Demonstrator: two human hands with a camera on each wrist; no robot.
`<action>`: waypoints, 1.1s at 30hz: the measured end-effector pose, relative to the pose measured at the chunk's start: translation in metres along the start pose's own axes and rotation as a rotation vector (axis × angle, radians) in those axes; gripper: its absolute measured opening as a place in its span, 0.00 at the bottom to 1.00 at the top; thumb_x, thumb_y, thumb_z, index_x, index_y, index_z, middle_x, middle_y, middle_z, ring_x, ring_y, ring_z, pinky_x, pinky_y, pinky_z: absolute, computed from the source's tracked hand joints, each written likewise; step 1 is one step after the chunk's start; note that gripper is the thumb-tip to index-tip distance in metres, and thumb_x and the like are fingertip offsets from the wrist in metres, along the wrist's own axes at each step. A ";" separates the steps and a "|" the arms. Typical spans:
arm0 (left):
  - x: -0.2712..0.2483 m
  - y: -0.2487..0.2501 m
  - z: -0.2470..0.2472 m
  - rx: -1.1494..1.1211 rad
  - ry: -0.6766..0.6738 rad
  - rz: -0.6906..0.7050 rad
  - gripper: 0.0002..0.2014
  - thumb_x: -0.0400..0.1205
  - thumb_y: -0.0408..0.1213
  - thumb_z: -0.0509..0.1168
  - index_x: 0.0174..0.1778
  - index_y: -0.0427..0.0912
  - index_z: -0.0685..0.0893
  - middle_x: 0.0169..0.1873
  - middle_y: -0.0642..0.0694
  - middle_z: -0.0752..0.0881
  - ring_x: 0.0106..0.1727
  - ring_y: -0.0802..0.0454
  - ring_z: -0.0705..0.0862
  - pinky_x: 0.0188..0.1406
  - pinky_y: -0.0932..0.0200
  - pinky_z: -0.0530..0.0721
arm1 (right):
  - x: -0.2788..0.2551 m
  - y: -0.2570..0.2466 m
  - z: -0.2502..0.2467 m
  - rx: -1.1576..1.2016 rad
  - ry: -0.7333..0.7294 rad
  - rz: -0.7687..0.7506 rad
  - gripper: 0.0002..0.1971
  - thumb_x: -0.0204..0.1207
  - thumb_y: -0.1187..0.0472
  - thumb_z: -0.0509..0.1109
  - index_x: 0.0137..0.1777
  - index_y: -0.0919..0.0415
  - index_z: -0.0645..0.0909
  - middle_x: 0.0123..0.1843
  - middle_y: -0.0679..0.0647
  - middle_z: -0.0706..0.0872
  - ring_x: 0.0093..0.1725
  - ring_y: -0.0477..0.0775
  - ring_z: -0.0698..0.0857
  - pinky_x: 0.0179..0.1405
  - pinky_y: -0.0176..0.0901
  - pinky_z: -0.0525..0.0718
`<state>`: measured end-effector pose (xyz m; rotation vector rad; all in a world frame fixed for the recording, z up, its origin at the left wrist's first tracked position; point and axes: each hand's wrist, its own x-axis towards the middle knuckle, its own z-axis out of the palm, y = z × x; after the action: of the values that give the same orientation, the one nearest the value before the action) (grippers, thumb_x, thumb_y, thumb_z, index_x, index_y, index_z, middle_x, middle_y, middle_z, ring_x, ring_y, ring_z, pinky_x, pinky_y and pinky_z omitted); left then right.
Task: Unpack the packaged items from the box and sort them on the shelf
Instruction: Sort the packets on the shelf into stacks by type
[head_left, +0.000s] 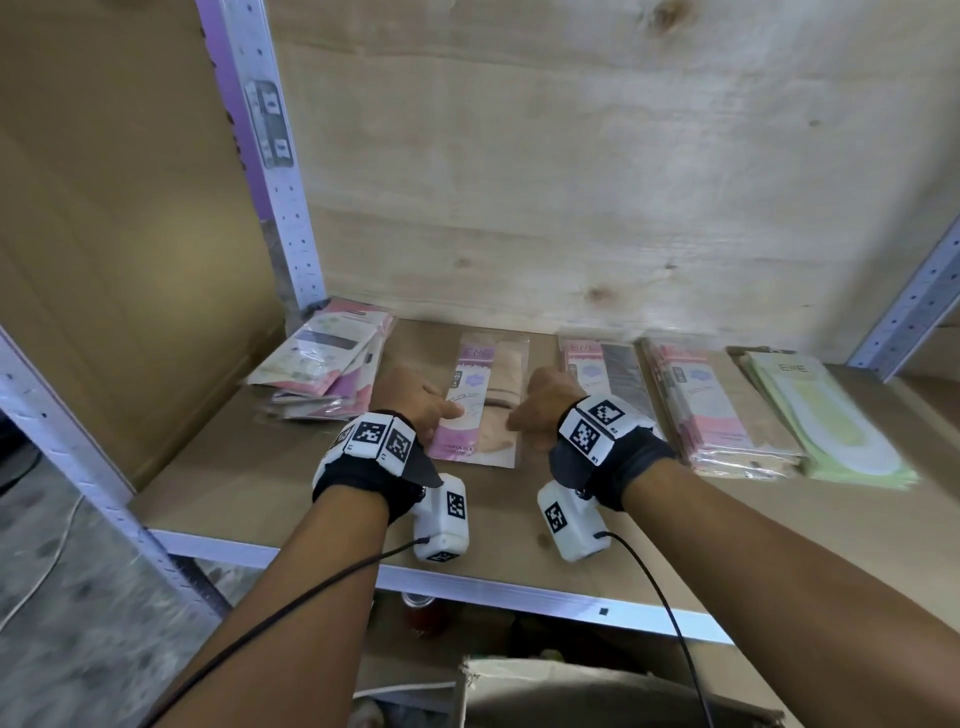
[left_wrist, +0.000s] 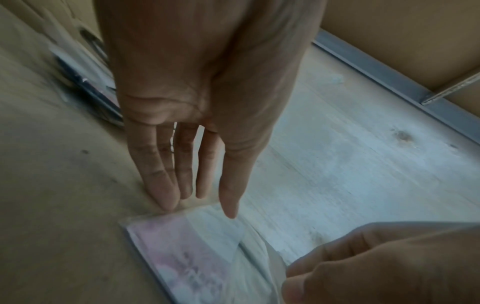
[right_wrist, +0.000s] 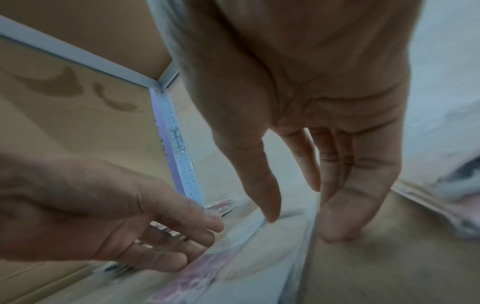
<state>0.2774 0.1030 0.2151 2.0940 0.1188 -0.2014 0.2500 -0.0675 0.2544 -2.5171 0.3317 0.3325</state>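
Note:
A flat pink and beige packet lies on the brown shelf board, near the middle. My left hand is at its left edge and my right hand at its right edge. In the left wrist view the left fingers are straight, with their tips at the edge of the packet. In the right wrist view the right fingers are straight too, with tips down beside the packet and the thumb on its edge. Neither hand grips it.
A loose pile of packets sits at the back left. To the right lie a pink and grey stack, a pink stack and green packets. Metal uprights flank the shelf. A plywood back wall closes it.

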 end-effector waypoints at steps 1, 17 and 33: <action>0.000 0.001 0.000 0.002 -0.018 -0.006 0.11 0.72 0.35 0.81 0.46 0.32 0.93 0.42 0.40 0.93 0.46 0.41 0.93 0.52 0.41 0.91 | -0.001 -0.002 0.001 -0.016 0.014 0.002 0.10 0.73 0.63 0.77 0.40 0.64 0.77 0.39 0.54 0.78 0.35 0.51 0.79 0.29 0.39 0.77; 0.008 0.004 0.009 -0.158 -0.102 0.016 0.06 0.75 0.28 0.77 0.40 0.42 0.89 0.52 0.34 0.91 0.52 0.39 0.90 0.58 0.44 0.87 | 0.003 -0.002 -0.007 0.064 0.046 0.000 0.20 0.77 0.65 0.73 0.69 0.68 0.78 0.64 0.63 0.83 0.62 0.61 0.85 0.63 0.55 0.87; -0.001 0.002 -0.043 0.026 0.404 0.190 0.12 0.79 0.34 0.69 0.57 0.45 0.92 0.60 0.47 0.90 0.59 0.48 0.85 0.64 0.59 0.78 | 0.010 -0.015 -0.014 0.080 0.033 -0.100 0.20 0.79 0.63 0.71 0.68 0.70 0.76 0.57 0.59 0.86 0.54 0.63 0.90 0.57 0.56 0.90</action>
<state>0.2813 0.1385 0.2383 2.1328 0.1584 0.3380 0.2659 -0.0651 0.2707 -2.4521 0.2264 0.2339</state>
